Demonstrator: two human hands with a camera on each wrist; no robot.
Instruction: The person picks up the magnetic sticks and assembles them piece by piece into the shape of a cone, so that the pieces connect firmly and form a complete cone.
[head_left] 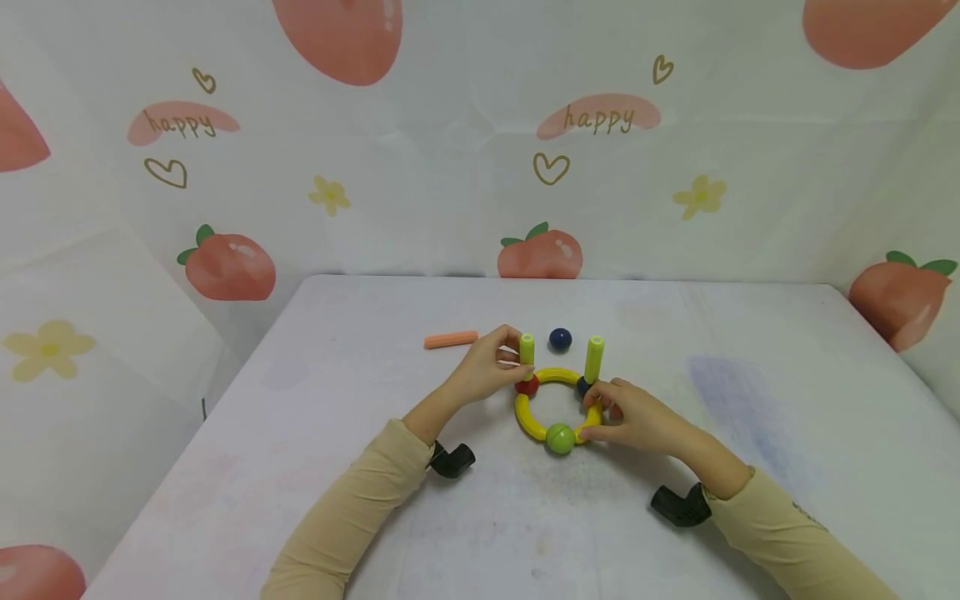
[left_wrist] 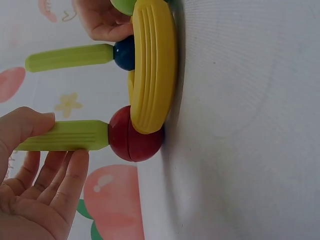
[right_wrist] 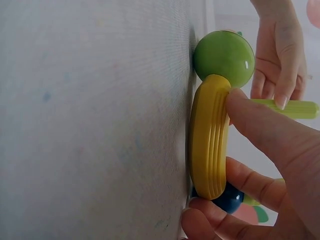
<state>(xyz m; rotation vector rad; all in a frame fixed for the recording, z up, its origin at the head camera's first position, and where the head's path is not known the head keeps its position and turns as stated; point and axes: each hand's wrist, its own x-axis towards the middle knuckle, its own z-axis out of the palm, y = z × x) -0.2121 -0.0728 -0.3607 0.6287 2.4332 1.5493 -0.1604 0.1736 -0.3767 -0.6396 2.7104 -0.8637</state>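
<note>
A toy ring of yellow curved pieces (head_left: 528, 421) lies on the table, joined by a red ball (left_wrist: 132, 142), a dark blue ball (right_wrist: 230, 199) and a green ball (head_left: 560, 438). A light green rod (left_wrist: 75, 135) stands upright on the red ball. My left hand (head_left: 483, 367) pinches this rod between thumb and fingers. On the blue ball stands a second green rod (head_left: 594, 358), with no hand on it. My right hand (head_left: 641, 417) grips the ring's right yellow piece (right_wrist: 209, 140), its thumb near the green ball and its fingertips by the blue ball.
Behind the ring, a loose dark blue ball (head_left: 560, 339) rests on the white table (head_left: 360, 400). To its left lies an orange rod (head_left: 451, 340). Black wrist-worn parts (head_left: 453, 460) hang beneath both forearms. A printed curtain (head_left: 450, 167) borders the table's back edge.
</note>
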